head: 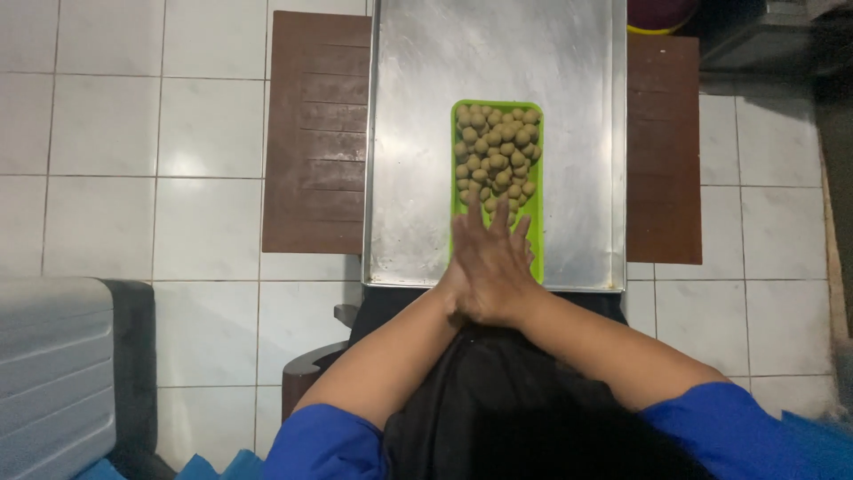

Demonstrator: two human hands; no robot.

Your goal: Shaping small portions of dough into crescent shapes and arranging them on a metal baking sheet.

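My left hand [464, 267]: flat under the other, palms pressed together; anything between them is hidden.
My right hand [498, 262]: on top, fingers straight; I'd roll lightly, evenly.
Green rectangular plastic tray [458, 213]: just ahead, heaped with small tan dough balls [496, 151].
Large steel baking sheet [569, 133]: under the tray.

No packages, labels, signs, screens — none visible.
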